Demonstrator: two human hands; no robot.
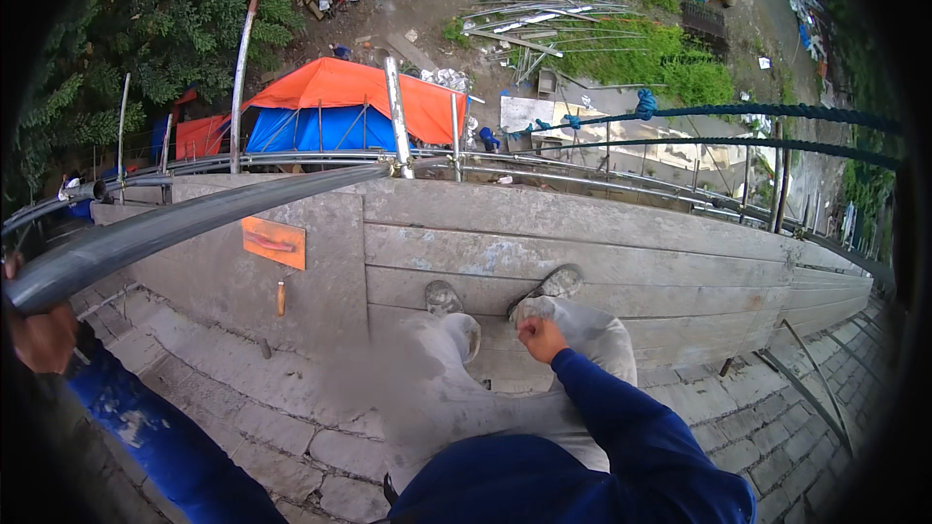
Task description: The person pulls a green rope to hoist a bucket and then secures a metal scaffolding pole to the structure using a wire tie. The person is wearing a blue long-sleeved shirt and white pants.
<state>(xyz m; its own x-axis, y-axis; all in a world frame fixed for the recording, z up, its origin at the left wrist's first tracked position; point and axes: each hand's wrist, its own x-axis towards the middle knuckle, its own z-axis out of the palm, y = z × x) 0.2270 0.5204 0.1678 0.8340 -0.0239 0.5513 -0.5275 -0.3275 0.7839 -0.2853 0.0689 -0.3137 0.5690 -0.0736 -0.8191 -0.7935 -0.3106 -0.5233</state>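
Observation:
At the far left my left hand (44, 335) is closed round a grey metal scaffold pole (194, 223), which slants up to an upright by the platform's outer edge. My right hand (541, 340) rests at my right knee with its fingers curled; whether anything is in them is hidden. An orange plastering float (286, 254) lies on the grey platform boards (447, 204), left of my shoes. Close to it is an orange-brown tool handle (281, 298); its working end cannot be made out.
Beyond the platform's outer edge the ground lies far below, with an orange and blue tarpaulin shelter (330, 102) and piled metal poles (553, 15). Dark blue ropes (757, 112) stretch across the right. Beneath me is a wall of grey blocks (262, 427).

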